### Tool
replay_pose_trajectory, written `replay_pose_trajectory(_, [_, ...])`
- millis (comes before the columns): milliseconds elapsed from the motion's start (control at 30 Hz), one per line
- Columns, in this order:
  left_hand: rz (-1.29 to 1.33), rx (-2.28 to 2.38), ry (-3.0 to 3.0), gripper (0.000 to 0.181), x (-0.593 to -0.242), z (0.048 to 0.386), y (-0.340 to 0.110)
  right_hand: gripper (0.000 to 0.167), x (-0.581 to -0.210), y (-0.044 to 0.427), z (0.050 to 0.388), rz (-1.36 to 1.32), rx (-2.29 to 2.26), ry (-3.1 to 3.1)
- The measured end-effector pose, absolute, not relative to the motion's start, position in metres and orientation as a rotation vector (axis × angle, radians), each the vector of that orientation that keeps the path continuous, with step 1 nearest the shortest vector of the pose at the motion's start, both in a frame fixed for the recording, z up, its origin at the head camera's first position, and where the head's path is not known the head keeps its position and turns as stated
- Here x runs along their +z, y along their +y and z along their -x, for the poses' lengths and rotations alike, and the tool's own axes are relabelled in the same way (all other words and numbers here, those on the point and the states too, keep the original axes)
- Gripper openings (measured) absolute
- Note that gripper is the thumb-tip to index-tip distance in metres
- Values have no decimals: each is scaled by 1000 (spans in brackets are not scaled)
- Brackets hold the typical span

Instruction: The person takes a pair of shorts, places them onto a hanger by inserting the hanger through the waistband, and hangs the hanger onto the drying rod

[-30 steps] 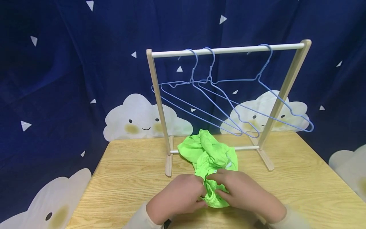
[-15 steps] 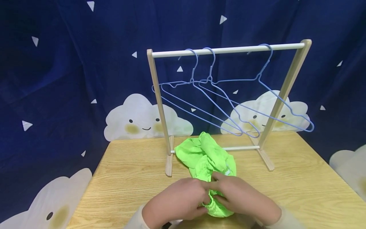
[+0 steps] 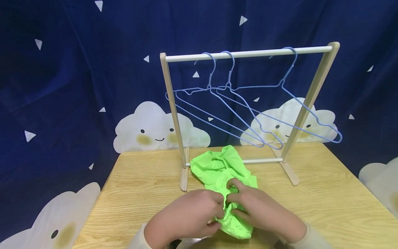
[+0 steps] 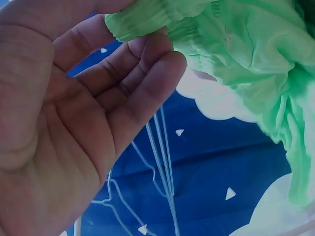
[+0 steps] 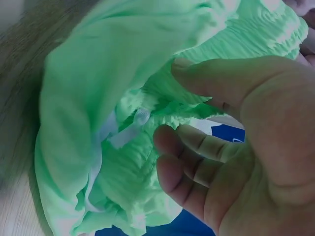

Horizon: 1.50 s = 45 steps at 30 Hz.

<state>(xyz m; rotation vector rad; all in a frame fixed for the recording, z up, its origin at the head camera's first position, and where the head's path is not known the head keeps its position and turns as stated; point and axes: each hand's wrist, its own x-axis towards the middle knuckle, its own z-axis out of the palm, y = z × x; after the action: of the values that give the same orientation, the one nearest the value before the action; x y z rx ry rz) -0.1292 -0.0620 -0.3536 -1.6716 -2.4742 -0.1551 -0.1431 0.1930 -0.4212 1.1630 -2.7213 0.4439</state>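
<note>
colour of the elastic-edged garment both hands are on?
Bright lime green. The elastic-edged garment shows best in the head view.

left hand [image 4: 69, 118] pinches gathered edge of green cloth [image 4: 246, 54]; blue wire hangers [image 4: 172, 202] beyond.

The clothes rack [image 3: 314, 93] stands on the table [image 3: 140, 186], the curtain [image 3: 62, 103] behind it. Wire hangers [image 3: 228, 84] hang from its top rail [image 3: 255, 54]. Before it are the elasticated garment [image 3: 217, 169] and, nearer still, the left hand [image 3: 199, 211] and right hand [image 3: 252, 205].
</note>
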Motion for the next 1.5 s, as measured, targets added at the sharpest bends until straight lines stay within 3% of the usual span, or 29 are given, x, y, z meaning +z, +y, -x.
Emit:
replay_pose_trajectory(333, [1669, -215, -2433, 25, -338, 124, -72, 16, -420, 193, 144, -1178, 408, -2704])
replay_pose_trajectory(967, [1448, -504, -2458, 27, -328, 143, -114, 22, -415, 206, 152, -1077, 183, -2599])
replay_pose_trajectory(1333, [1315, -558, -2531, 21, -334, 160, -130, 16, -410, 209, 153, -993, 171, -2582])
replay_pose_trajectory(1500, [1206, -516, -2551, 24, -334, 165, -135, 26, -409, 209, 155, -1030, 231, -2496])
